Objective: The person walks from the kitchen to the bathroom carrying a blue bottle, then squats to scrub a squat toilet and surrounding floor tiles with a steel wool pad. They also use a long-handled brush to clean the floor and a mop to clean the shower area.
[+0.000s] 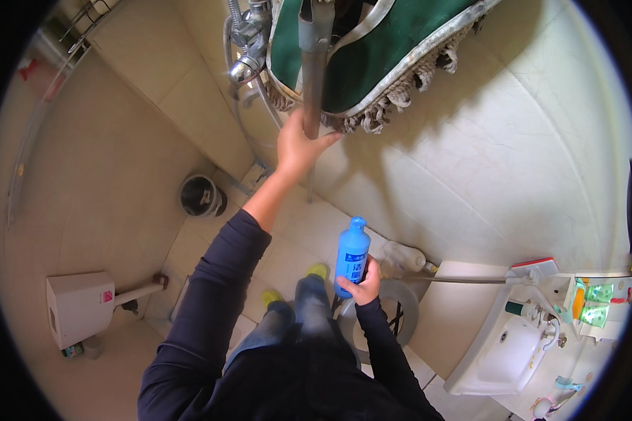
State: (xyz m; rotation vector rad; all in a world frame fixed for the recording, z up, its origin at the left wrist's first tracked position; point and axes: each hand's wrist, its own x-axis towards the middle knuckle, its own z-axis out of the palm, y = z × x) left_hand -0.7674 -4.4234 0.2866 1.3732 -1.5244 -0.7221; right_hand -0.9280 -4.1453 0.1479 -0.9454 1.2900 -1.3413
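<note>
In my right hand [364, 287] is a blue plastic cleaner bottle [354, 252], upright, its cap on top and writing on its label. My left hand [301, 142] reaches up and forward and grips the metal handle [312, 94] of a flat mop. The mop's green cloth head [384, 68], edged with grey cotton fringe, hangs above that hand against the tiled wall. Part of the handle's lower end shows below my fingers. Beneath the bottle and my right forearm is a grey ring-shaped object [408, 305], partly covered by my arm.
A chrome shower mixer [245, 68] with hoses is left of the mop. A dark bucket [197, 196] stands by the wall corner. At right is a white washbasin [511, 352]; a pale bottle [405, 257] lies near the wall. A white cistern [81, 310] hangs at left.
</note>
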